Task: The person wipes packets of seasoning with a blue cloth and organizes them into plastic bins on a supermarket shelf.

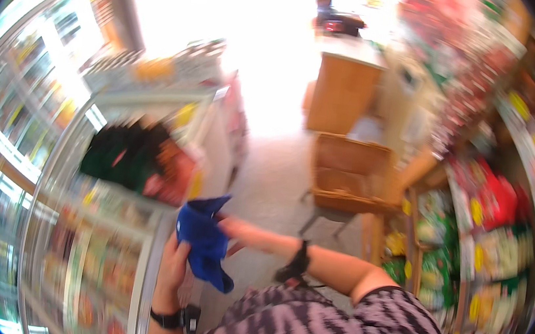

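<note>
A blue cloth (202,241), folded or bunched with pointed corners, is held up in front of me over the edge of a glass-topped display case. My left hand (177,258) grips its left side, thumb on the near face. At the cloth's upper right edge, the fingers of my right hand (243,231) appear to pinch it, though blur softens the fingertips. Just beyond, a dark green and black bundle (120,155), probably fabric, lies on the case beside a reddish-orange item (177,176) too blurred to name.
The display case (141,271) runs along my left, with lit glass-door shelves (7,147) behind it. Ahead on the right stand a brown chair-like piece (351,174) and a wooden counter (342,94). Shelves of packaged goods (495,252) line the right. A grey floor aisle (267,172) runs between.
</note>
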Demonstrator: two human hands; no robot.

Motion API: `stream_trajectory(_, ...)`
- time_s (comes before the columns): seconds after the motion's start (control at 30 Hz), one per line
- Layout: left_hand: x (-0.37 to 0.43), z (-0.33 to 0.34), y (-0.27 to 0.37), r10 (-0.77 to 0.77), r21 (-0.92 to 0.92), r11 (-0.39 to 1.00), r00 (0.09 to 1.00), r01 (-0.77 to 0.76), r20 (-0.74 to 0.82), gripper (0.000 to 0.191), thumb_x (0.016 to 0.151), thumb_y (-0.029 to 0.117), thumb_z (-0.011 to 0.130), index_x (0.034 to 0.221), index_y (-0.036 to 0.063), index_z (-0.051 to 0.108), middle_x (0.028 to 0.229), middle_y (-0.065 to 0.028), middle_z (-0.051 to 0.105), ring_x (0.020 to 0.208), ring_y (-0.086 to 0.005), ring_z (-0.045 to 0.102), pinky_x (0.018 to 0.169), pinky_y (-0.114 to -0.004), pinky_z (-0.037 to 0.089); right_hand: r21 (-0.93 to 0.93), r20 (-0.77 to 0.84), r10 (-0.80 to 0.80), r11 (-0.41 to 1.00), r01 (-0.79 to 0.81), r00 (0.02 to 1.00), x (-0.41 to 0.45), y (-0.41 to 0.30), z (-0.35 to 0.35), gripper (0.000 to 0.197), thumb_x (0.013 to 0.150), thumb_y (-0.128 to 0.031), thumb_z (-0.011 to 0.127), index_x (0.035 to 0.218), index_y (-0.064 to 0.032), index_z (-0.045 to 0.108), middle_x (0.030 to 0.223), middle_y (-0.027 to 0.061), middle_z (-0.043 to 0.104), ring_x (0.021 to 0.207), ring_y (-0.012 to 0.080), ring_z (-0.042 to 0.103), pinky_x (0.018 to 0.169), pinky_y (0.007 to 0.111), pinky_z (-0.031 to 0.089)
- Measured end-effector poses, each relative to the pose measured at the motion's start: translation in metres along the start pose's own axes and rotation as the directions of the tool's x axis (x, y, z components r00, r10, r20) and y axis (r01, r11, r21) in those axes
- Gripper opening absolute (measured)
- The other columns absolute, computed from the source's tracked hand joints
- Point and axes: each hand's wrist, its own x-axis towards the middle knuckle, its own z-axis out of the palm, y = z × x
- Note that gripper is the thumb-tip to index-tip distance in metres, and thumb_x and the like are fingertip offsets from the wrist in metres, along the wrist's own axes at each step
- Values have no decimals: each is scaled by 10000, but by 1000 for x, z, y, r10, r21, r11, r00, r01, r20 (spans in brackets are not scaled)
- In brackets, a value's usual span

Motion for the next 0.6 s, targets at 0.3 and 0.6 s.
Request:
stream_trajectory(0.3,29,120,-9,162,160,963,937,-219,308,511,815,52,559,1274,-36,353,1185,-146,466,1094,-231,456,929,-329,366,-44,-492,-467,857,514,735,-88,-1,-12,449,936,-246,428,1323,-50,312,1214,53,466,1086,118,426,946,266,348)
stream_trajectory(0.6,-7,270,13,421,141,579,442,-803,792,489,793,97,597,1218,-47,401,1144,-198,483,1038,-327,494,893,-375,387,-115,-855,-443,669,734,270,-253,-8,-3,383,917,-269,480,1241,-72,423,1096,36,539,967,93,519,836,255,435)
